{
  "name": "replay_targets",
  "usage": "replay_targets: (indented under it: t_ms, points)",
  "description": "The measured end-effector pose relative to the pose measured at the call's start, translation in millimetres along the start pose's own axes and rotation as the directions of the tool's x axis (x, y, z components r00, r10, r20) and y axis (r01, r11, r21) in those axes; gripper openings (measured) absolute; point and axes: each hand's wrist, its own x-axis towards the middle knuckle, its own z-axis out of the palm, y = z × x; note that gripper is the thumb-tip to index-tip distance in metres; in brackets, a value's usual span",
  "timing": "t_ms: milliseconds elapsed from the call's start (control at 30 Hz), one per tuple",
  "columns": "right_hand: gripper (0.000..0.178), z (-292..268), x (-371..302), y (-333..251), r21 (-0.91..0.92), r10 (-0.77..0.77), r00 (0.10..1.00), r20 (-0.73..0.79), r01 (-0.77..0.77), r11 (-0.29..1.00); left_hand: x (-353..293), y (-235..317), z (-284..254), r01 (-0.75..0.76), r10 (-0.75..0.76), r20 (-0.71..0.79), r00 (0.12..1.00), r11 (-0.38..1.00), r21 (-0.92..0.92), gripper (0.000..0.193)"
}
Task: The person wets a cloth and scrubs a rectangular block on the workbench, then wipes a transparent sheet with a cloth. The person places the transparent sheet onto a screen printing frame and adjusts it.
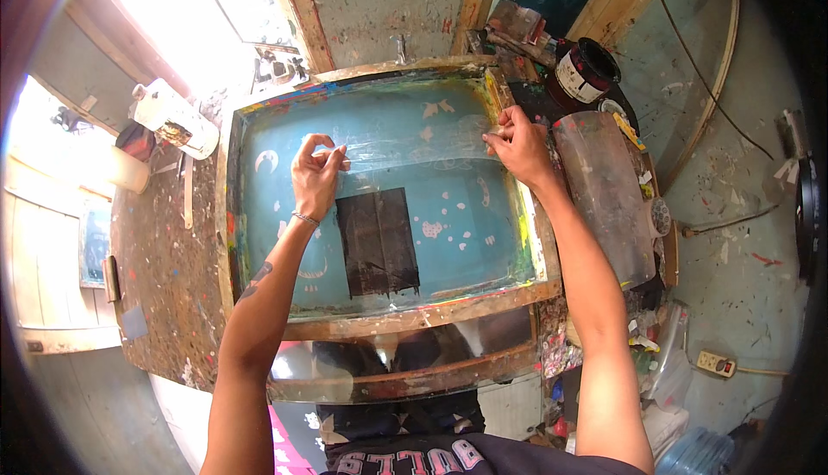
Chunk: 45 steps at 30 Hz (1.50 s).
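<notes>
A wide strip of clear tape (pixel 414 151) is stretched between my two hands, above a screen-printing frame (pixel 448 316). At its left end my left hand (pixel 316 178) pinches the tape with thumb and fingertips. My right hand (pixel 521 149) grips the other end, close to the frame's right rim. Inside the wooden rim, the blue-green mesh (pixel 492 264) carries pale shapes, among them a crescent and small blots. A dark rectangular patch (pixel 378 242) covers part of the mesh below the tape.
Beneath lies a paint-stained table (pixel 164 294). A white jug (pixel 177 120) stands at the far left, a dark paint tub (pixel 585 72) at the far right. Right of the frame are a cloudy plastic sheet (pixel 601 203) and cluttered supplies. A power outlet (pixel 716 364) sits lower right.
</notes>
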Motion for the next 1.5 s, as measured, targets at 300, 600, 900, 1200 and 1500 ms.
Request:
replay_targets:
  t_ms: [300,600,900,1200,1500]
  points:
    - [0.018,0.2,-3.4,-0.7,-0.203,-0.24,0.971,0.015,0.238,0.95,-7.4,12.6,-9.1,-0.104,0.062,0.15,0.987,0.951,0.29,0.021]
    - [0.022,-8.9,-8.5,-21.0,-0.43,-0.149,0.968,0.203,0.225,0.874,-6.1,27.6,-9.3,-0.165,0.055,0.239,0.969,0.868,0.469,0.022]
    - [0.015,-7.2,-1.3,-5.9,-0.477,-0.282,0.952,0.122,0.305,0.824,-0.7,20.2,-14.0,-0.411,0.283,0.3,0.911,0.694,0.591,0.019]
    - [0.019,39.1,-6.4,-39.9,-0.416,-0.442,0.856,0.269,0.517,0.748,8.2,51.0,30.8,-0.645,0.333,0.56,0.758,0.506,0.572,0.031]
    - [0.02,42.9,14.2,-44.8,-0.295,-0.421,0.845,0.33,0.516,0.804,20.2,43.0,49.2,-0.541,0.276,0.494,0.825,0.637,0.549,0.012]
